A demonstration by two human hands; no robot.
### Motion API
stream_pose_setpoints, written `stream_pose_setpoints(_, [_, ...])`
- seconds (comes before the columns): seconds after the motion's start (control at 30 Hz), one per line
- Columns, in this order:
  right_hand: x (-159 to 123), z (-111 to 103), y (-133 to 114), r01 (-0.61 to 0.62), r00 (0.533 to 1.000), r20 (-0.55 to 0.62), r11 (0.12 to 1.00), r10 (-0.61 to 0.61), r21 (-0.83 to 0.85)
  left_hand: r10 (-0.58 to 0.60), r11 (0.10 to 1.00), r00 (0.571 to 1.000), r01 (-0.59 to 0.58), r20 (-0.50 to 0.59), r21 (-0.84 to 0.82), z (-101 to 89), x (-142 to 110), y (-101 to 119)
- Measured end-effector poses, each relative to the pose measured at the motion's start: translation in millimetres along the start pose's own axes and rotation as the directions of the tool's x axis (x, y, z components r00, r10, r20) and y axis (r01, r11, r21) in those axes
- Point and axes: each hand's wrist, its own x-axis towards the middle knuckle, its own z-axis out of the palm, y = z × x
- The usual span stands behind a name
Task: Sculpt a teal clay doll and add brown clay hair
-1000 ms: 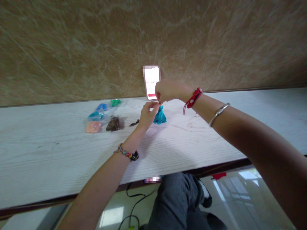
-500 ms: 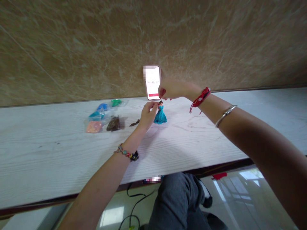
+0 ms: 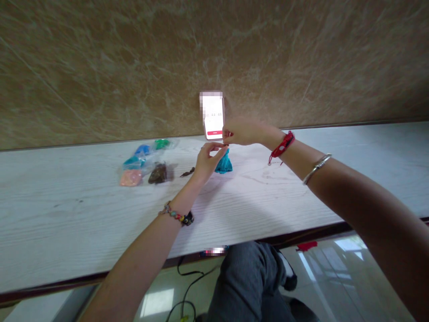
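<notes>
A small clay doll (image 3: 224, 165) in a teal dress stands upright on the white table, its head and upper body mostly hidden by my fingers. My left hand (image 3: 208, 158) reaches in from the left, thumb and fingertips closed at the doll's head. Just above, my right hand (image 3: 239, 131) has its fingers pinched together, the tips meeting the left fingertips at the head. Whatever lies in the right pinch is too small to make out. Beside my left wrist, thin scraps of brown clay (image 3: 187, 172) lie on the table.
A lit phone (image 3: 213, 112) showing a timer leans on the marble wall behind the doll. To the left lie bags of brown clay (image 3: 158, 173), pink clay (image 3: 130, 177), blue clay (image 3: 142, 150) and green clay (image 3: 162, 143). The table's front edge (image 3: 268, 237) runs above my knee.
My right hand has come down slightly onto the doll's head, and its fingertips now meet those of my left hand. The doll's face and upper body have become covered.
</notes>
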Motion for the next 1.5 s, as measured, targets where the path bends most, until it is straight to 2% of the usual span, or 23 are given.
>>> stream_pose_setpoints(0.23, [-4,-3,-3,-0.014,1.0,0.01,0.999,0.014,-0.038,0.018,1.0,1.0,-0.018,0.005,0.006,-0.6,-1,1])
stream_pose_setpoints(0.4, [-3,-2,-5,0.034,0.999,0.026,0.996,-0.032,-0.085,0.019,0.999,1.0,-0.019,0.009,0.035,-1.1,-1,0])
stream_pose_setpoints(0.63, [-2,-6,-11,0.081,0.994,0.08,0.993,-0.074,-0.081,0.08,0.995,0.997,-0.079,-0.021,0.06,-0.3,0,-6])
stream_pose_setpoints(0.9, [4,-9,-10,0.067,0.996,0.052,0.995,-0.071,0.068,0.075,0.988,0.997,-0.071,-0.027,0.139,-1.8,-2,1])
stream_pose_setpoints(1.03, [0,-9,-3,0.049,0.997,-0.065,0.981,-0.038,0.187,0.103,0.992,0.995,-0.101,-0.011,0.078,-1.5,-1,0])
stream_pose_setpoints(1.13, [-14,4,11,0.054,0.989,-0.148,0.949,-0.008,0.309,0.073,0.996,0.997,-0.073,0.002,0.049,-1.8,-1,0])
stream_pose_setpoints(1.2, [-29,20,23,0.028,0.987,-0.158,0.917,0.038,0.397,0.063,0.995,0.998,-0.064,0.013,0.072,-3.9,-1,3])
stream_pose_setpoints(1.3, [-55,46,34,-0.043,0.996,-0.04,0.846,0.076,0.531,0.122,0.982,0.992,-0.116,-0.039,0.147,-11.3,-5,12])
stream_pose_setpoints(1.37, [-68,62,35,-0.093,0.996,0.054,0.761,0.077,0.642,0.218,0.955,0.972,-0.194,-0.089,0.225,-17.5,-11,22])
stream_pose_setpoints(1.4, [-72,68,34,-0.108,0.994,0.089,0.725,0.064,0.68,0.276,0.933,0.959,-0.249,-0.07,0.261,-19.9,-14,26])
stream_pose_setpoints(1.43, [-75,74,32,-0.11,0.993,0.113,0.705,0.042,0.701,0.317,0.91,0.948,-0.301,-0.008,0.285,-21.3,-17,30])
stream_pose_setpoints(1.5, [-76,84,28,-0.095,0.992,0.126,0.697,0.006,0.711,0.304,0.875,0.924,-0.367,0.231,0.316,-20.0,-25,35])
